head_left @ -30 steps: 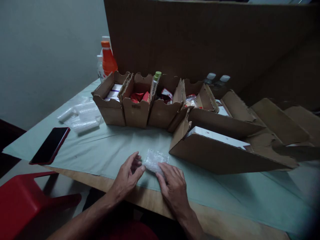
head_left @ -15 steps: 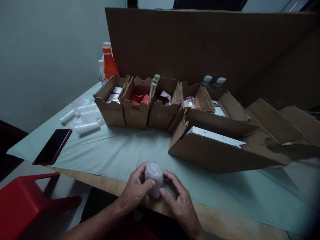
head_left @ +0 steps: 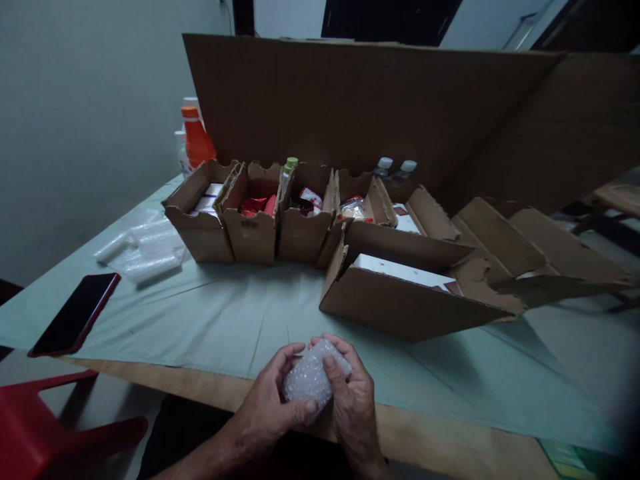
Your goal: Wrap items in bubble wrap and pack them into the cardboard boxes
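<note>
Left hand (head_left: 273, 407) and right hand (head_left: 353, 400) both grip a bubble-wrapped bundle (head_left: 311, 379) above the table (head_left: 225, 320) edge.

The bubble-wrapped bundle (head_left: 310, 379) was a small, whitish, translucent packet, rolled or folded into a compact lump. It was lifted off the table near its front edge and tilted, with one end pointing up and away. What it enclosed could not be made out, possibly nothing.
</note>
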A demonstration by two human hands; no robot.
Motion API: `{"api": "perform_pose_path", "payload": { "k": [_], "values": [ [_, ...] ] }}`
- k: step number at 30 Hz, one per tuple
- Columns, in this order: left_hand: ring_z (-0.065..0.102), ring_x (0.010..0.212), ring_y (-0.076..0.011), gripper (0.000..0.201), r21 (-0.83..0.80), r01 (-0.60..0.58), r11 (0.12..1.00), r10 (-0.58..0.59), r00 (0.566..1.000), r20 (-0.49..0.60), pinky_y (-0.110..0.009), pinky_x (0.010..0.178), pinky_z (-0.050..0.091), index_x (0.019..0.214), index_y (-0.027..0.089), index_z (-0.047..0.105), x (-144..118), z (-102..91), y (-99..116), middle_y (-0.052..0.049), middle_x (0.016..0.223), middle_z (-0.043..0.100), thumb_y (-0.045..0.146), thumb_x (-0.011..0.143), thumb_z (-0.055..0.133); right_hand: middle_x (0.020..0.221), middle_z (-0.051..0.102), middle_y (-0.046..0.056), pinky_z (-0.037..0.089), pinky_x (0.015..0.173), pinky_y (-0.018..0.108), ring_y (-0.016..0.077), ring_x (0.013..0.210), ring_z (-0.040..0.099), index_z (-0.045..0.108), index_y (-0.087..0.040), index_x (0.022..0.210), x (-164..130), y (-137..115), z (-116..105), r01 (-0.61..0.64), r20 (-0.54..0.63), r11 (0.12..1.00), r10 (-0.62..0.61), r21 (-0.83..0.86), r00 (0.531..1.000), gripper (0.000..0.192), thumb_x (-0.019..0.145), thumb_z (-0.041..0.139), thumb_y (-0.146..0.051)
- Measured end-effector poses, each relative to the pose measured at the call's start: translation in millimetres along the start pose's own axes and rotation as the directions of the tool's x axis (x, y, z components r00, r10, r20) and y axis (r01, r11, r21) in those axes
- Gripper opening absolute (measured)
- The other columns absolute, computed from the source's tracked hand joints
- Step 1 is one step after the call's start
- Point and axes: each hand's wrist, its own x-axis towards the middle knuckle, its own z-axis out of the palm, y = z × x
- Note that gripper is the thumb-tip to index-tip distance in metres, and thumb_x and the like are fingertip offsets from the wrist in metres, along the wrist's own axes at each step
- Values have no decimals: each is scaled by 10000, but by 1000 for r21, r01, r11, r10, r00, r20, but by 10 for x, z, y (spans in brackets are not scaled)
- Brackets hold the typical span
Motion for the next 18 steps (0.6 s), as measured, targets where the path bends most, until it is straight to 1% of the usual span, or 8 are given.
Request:
{"api": "perform_pose_path", "payload": {
  "k": [1, 3, 6, 9, 12, 15, 17, 18],
  "values": [
    [590, 1113, -259, 719, 40, 12, 999, -12, 1000, 4, -321, 931, 464, 1338, 165, 527, 0, 27, -14, -112, 1272, 627, 388, 707, 789, 1038, 764, 128, 606, 701, 323, 243, 847, 731, 653, -196, 1065, 1, 6, -20, -2, -28, 1000, 2, -8, 1000, 431, 852, 653, -571],
    [598, 1000, -231, 595, 126, 55, 990, -59, 998, 27, -291, 850, 470, 1263, 141, 595, 5, 74, -7, -93, 1157, 666, 360, 726, 732, 1012, 764, 120, 602, 706, 315, 237, 840, 729, 654, -190, 1086, 16, -15, -105, 4, -9, 998, -5, -69, 1000, 446, 850, 657, -568],
    [568, 843, -185, 462, 214, 80, 974, -97, 993, 72, -249, 733, 448, 1127, 108, 668, 19, 89, 61, -63, 976, 680, 322, 717, 676, 1025, 760, 108, 594, 759, 318, 235, 879, 729, 663, -188, 1160, 58, -149, -345, 55, 183, 979, -18, -197, 983, 464, 841, 678, -524],
    [527, 736, -139, 445, 249, 99, 963, -143, 976, 164, -207, 637, 406, 1107, 121, 690, 26, 62, 131, -23, 883, 658, 254, 683, 669, 1111, 751, 102, 597, 806, 344, 258, 957, 730, 673, -223, 1236, 89, -377, -609, 154, 407, 924, 1, -349, 914, 498, 798, 732, -454],
    [464, 646, -96, 397, 266, 117, 957, -188, 947, 260, -178, 555, 341, 1075, 138, 708, 34, 56, 186, 18, 793, 613, 207, 685, 674, 1164, 749, 72, 592, 873, 365, 271, 1036, 719, 698, -294, 1232, 89, -612, -756, 321, 528, 795, -1, -514, 849, 473, 769, 776, -347],
    [479, 675, -97, 353, 274, 107, 956, -199, 921, 335, -171, 567, 350, 1057, 153, 719, 61, 65, 284, 18, 812, 612, 248, 718, 718, 1100, 766, 47, 614, 814, 341, 255, 979, 735, 734, -315, 1155, 91, -850, -828, 436, 595, 697, -17, -569, 804, 335, 821, 730, -340],
    [542, 749, -129, 479, 273, 73, 959, -176, 910, 375, -183, 614, 409, 1167, 183, 697, 106, 60, 418, -6, 897, 652, 322, 715, 773, 1050, 775, 48, 627, 744, 342, 259, 918, 743, 751, -327, 1118, 129, -1058, -915, 471, 601, 660, -38, -585, 799, 292, 832, 717, -372],
    [575, 796, -151, 562, 282, 15, 959, -126, 916, 381, -203, 656, 450, 1238, 200, 668, 143, 55, 511, -23, 955, 673, 359, 713, 792, 1032, 779, 53, 629, 719, 353, 269, 897, 744, 760, -336, 1103, 167, -1186, -977, 484, 586, 641, -66, -596, 808, 289, 821, 728, -391]
  ]
}}
